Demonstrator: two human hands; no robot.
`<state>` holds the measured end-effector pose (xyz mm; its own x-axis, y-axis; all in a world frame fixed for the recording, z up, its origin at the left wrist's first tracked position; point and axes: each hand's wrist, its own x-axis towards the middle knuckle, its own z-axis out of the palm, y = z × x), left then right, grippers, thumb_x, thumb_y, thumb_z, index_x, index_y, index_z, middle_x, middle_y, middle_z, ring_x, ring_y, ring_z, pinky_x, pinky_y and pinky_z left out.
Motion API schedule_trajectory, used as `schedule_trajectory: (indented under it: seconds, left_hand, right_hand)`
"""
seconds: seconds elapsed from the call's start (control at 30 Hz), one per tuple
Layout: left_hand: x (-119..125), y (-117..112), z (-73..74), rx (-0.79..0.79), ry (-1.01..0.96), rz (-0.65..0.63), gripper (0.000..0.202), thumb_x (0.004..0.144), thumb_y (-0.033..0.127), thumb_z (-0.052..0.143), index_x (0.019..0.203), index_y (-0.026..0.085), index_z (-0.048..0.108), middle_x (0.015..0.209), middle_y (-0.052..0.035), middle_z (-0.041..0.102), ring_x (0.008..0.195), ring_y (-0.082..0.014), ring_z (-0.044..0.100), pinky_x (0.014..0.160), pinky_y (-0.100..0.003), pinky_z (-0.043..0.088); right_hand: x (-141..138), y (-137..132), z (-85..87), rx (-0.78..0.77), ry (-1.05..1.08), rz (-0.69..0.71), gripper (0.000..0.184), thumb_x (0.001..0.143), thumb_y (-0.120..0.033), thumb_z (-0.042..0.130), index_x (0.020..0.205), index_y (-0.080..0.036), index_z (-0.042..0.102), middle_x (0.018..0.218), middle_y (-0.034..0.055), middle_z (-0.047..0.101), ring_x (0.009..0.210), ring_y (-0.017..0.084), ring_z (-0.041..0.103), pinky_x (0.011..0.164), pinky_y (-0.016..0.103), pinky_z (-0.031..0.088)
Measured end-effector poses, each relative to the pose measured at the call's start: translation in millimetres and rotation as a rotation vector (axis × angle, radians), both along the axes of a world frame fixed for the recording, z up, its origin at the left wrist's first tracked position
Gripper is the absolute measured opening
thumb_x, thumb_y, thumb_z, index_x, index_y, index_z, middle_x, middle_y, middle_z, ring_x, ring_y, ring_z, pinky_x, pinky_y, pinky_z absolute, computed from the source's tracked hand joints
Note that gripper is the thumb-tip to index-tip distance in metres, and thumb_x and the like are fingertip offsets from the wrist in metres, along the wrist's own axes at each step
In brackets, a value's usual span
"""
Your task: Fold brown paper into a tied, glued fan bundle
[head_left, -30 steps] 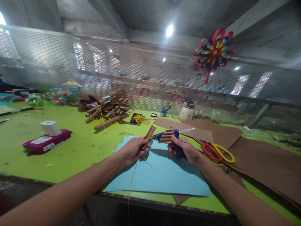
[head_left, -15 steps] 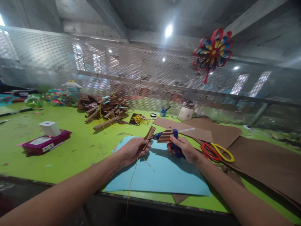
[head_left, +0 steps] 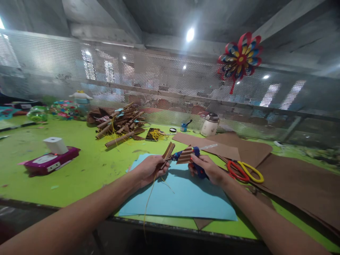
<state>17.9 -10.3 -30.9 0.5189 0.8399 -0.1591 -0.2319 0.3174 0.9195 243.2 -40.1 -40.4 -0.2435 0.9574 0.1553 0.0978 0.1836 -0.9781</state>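
My left hand (head_left: pixel 154 169) is closed around a folded piece of brown paper (head_left: pixel 168 151), with a thin yellow string (head_left: pixel 148 202) trailing down past the table edge. In my right hand (head_left: pixel 205 165) is a blue glue gun (head_left: pixel 198 163), a clear glue stick (head_left: pixel 209 146) poking out of its back. A pleated brown paper piece (head_left: pixel 185 155) sits against the gun's side, by my right fingers. The gun's nozzle (head_left: pixel 174 156) meets or nearly meets the folded paper; I cannot tell which. Light blue paper sheets (head_left: pixel 186 198) lie under both hands.
Red and yellow-handled scissors (head_left: pixel 245 171) lie on brown paper sheets (head_left: pixel 294 187) at the right. Rolled brown paper tubes (head_left: pixel 122 124) are heaped at the back left. A purple box (head_left: pixel 50 161) sits left, a cream jar (head_left: pixel 209 125) behind. A mesh panel (head_left: pixel 159 78) bounds the table.
The glue gun's nozzle has shifted slightly left and down along the folded paper. Both hands keep their hold, and the rest looks the same.
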Motion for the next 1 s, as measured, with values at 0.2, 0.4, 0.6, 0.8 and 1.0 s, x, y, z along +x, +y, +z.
schedule_trajectory:
  seconds: [0.2, 0.4, 0.6, 0.8, 1.0]
  left_hand:
    - [-0.5, -1.7, 2.7, -0.023, -0.001, 0.002, 0.011, 0.076, 0.006, 0.047, 0.081, 0.006, 0.057, 0.067, -0.0044, 0.053, 0.050, -0.0060, 0.048, 0.041, -0.014, 0.035]
    - [-1.6, 2.1, 0.6, -0.032, -0.024, -0.019, 0.015, 0.076, 0.006, 0.046, 0.086, 0.006, 0.057, 0.067, -0.0038, 0.053, 0.050, -0.0060, 0.048, 0.040, -0.014, 0.034]
    - [0.1, 1.6, -1.1, -0.043, 0.018, -0.005, 0.020, 0.074, 0.007, 0.047, 0.091, 0.005, 0.057, 0.066, -0.0036, 0.052, 0.050, -0.0060, 0.047, 0.040, -0.014, 0.032]
    - [0.9, 0.2, -5.6, 0.099, 0.037, -0.048, 0.016, 0.072, 0.010, 0.049, 0.085, 0.005, 0.056, 0.067, -0.0046, 0.053, 0.049, -0.0060, 0.044, 0.041, -0.017, 0.028]
    - [0.6, 0.9, -7.2, 0.153, 0.076, -0.080, 0.016, 0.072, 0.016, 0.050, 0.085, 0.007, 0.057, 0.066, -0.0041, 0.053, 0.048, -0.0064, 0.042, 0.043, -0.019, 0.026]
  right_hand:
    - [3.0, 1.0, 2.4, 0.078, -0.054, -0.070, 0.049, 0.083, -0.056, 0.047, 0.061, -0.014, 0.058, 0.055, 0.0036, 0.056, 0.052, 0.011, 0.048, 0.052, 0.024, 0.033]
    - [12.3, 3.9, 3.2, 0.096, -0.126, -0.041, 0.049, 0.085, -0.054, 0.046, 0.062, -0.013, 0.060, 0.056, 0.0045, 0.058, 0.053, 0.012, 0.047, 0.053, 0.025, 0.033]
    - [44.7, 26.7, -0.9, 0.237, -0.271, -0.388, 0.047, 0.082, -0.057, 0.047, 0.062, -0.016, 0.058, 0.051, 0.0020, 0.053, 0.050, 0.014, 0.048, 0.053, 0.027, 0.036]
    - [52.9, 39.6, -8.2, 0.476, -0.737, -0.490, 0.030, 0.074, -0.041, 0.061, 0.090, -0.017, 0.067, 0.083, 0.0069, 0.065, 0.077, 0.022, 0.056, 0.070, 0.032, 0.041]
    - [52.9, 44.0, -15.3, 0.358, -0.974, -0.341, 0.040, 0.067, -0.022, 0.064, 0.107, -0.020, 0.064, 0.102, 0.0083, 0.063, 0.095, 0.025, 0.055, 0.084, 0.036, 0.041]
